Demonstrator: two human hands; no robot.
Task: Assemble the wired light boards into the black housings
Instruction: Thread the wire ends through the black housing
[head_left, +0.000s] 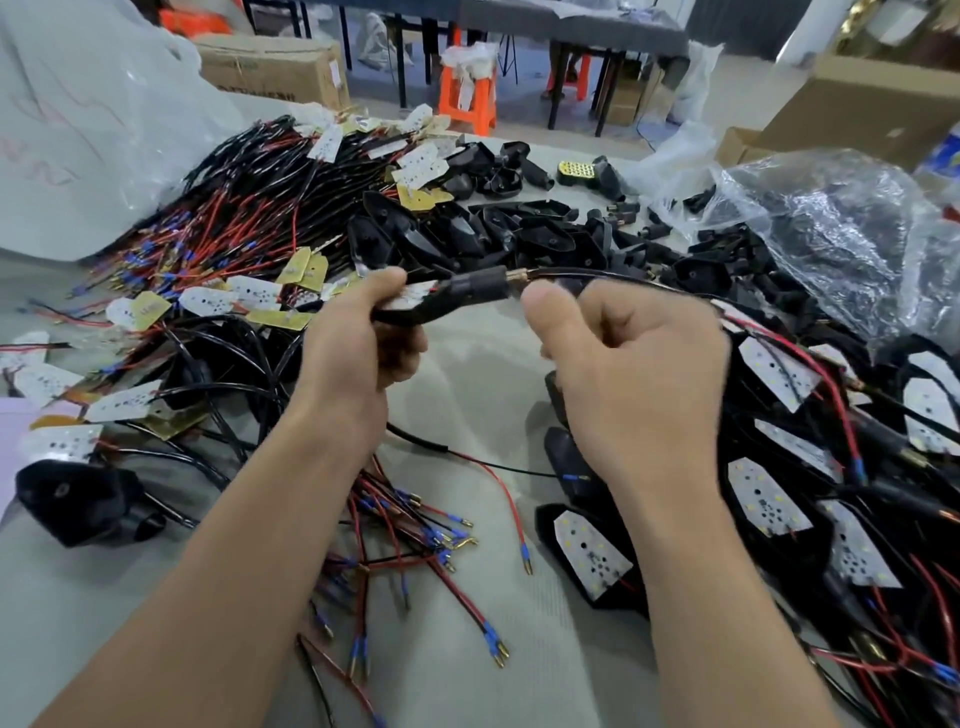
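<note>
Fingers first, head view: gripping a black housing in the left hand above the bench, light board seemingly inside, pinching its wire at the stem with the right hand. Could tear the wire from the board if pulled hard or crooked.

Bare table strip centre, opens to near-left corner. Held housing and cable span above it. Wire-end bundle blocks near centre. Wired-board heap fills far left; loose housings far centre; plastic bag far right; assembled pile walls right side. Lone housing near left.
</note>
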